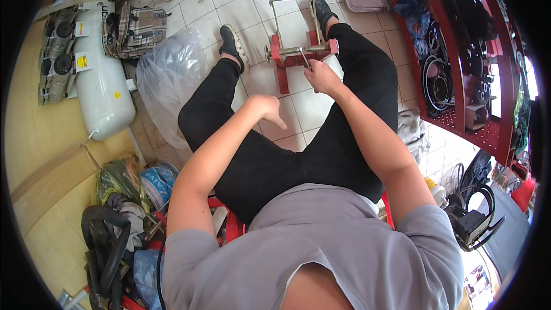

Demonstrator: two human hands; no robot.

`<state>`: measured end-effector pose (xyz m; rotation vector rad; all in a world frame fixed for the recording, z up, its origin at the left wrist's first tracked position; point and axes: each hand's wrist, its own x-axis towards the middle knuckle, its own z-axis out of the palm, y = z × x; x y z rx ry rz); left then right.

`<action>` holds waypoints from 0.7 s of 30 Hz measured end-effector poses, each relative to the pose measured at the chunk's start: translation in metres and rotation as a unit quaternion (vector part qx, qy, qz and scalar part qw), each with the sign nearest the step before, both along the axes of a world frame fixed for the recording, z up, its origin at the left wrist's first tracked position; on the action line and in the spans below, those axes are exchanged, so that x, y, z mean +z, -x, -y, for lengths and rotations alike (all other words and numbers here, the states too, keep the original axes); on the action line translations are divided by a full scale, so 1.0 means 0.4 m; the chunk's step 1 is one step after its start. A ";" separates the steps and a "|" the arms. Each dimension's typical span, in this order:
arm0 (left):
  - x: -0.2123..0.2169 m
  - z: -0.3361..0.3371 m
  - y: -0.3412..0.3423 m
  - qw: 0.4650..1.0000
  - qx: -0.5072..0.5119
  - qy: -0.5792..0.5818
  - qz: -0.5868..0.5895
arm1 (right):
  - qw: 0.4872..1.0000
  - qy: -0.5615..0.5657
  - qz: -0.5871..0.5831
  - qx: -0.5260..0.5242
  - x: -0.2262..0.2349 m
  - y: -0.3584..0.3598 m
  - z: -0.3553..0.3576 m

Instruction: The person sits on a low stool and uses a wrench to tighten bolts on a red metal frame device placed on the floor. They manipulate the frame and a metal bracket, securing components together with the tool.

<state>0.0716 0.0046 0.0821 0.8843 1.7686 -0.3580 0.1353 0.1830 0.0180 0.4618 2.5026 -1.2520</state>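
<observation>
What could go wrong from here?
The tool in the right hand meets the rod; it might slip and scrape knuckles. The left hand is off the red stand, so the stand might shift or tip. The right shoe sits close to the stand and could get knocked.

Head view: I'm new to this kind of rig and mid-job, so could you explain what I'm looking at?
There is no robot here. A camera worn on the person's head looks down at their body, and its wide fisheye lens bends straight edges. Left in the picture is the person's left.

The right hand grips a slim metal tool, its tip at the threaded rod across a red metal stand. The stand sits on the tiled floor between the person's feet. The left hand is apart from the stand; nothing shows in it, though its palm is hidden.

To the left lies a clear plastic bag.
</observation>
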 end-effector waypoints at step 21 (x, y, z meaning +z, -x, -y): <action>-0.007 -0.007 0.166 0.900 0.222 -0.233 -0.294 | 1.000 0.003 0.000 -0.002 0.010 0.000 -0.007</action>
